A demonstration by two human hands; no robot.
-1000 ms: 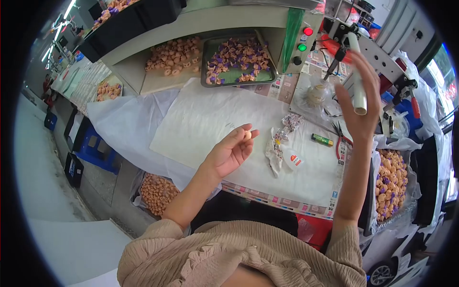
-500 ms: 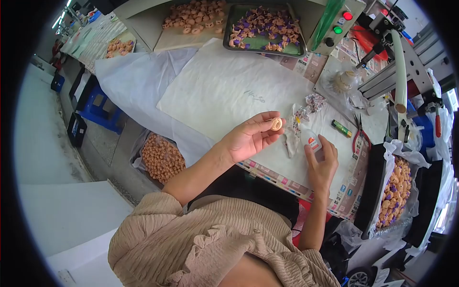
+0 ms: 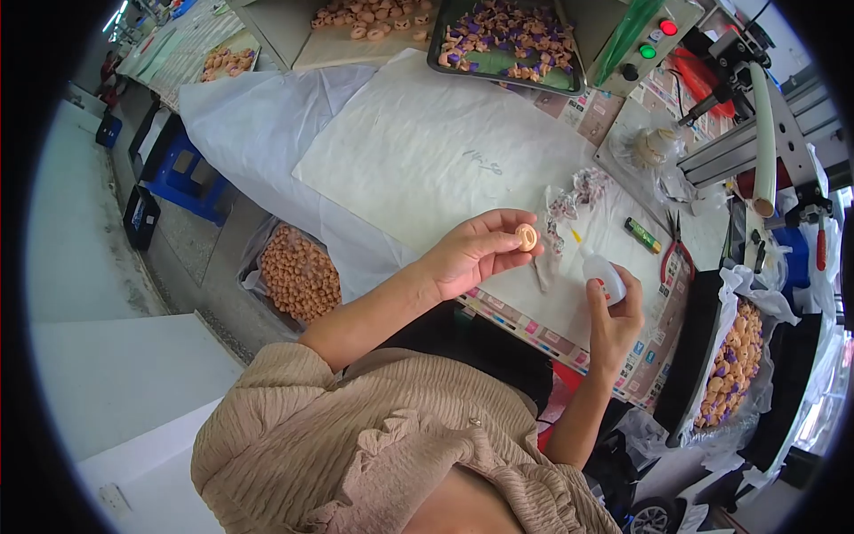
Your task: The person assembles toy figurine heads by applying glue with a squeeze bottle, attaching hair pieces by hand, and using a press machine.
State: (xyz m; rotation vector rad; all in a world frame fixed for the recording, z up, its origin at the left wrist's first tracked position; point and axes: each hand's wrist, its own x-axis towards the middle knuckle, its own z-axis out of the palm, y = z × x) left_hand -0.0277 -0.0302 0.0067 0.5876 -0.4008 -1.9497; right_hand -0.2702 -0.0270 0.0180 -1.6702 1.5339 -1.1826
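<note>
My left hand (image 3: 476, 254) pinches a small peach-coloured plastic part (image 3: 527, 237) between thumb and fingertips. The part is rounded, with a hollow facing up. Closed around a small white squeeze bottle (image 3: 608, 278) is my right hand (image 3: 616, 325). The bottle is tilted, and its yellow tip (image 3: 576, 237) points up and left, apart from the peach part. Behind the bottle lies a crumpled, stained cloth or tissue (image 3: 569, 203) on the white sheet (image 3: 391, 151) covering the table.
A dark tray (image 3: 507, 80) of peach and purple pieces stands at the back, beside a shelf with peach parts (image 3: 369, 20). At right are a green tube (image 3: 642, 235), red-handled pliers (image 3: 680, 254), a press machine (image 3: 765, 125) and a bin of pieces (image 3: 731, 365). A bag of parts (image 3: 298, 271) sits lower left.
My right hand has turned the bottle, so its orange label faces away more and its body shows. The yellow tip has shifted slightly right and down. My left hand still holds the peach part.
</note>
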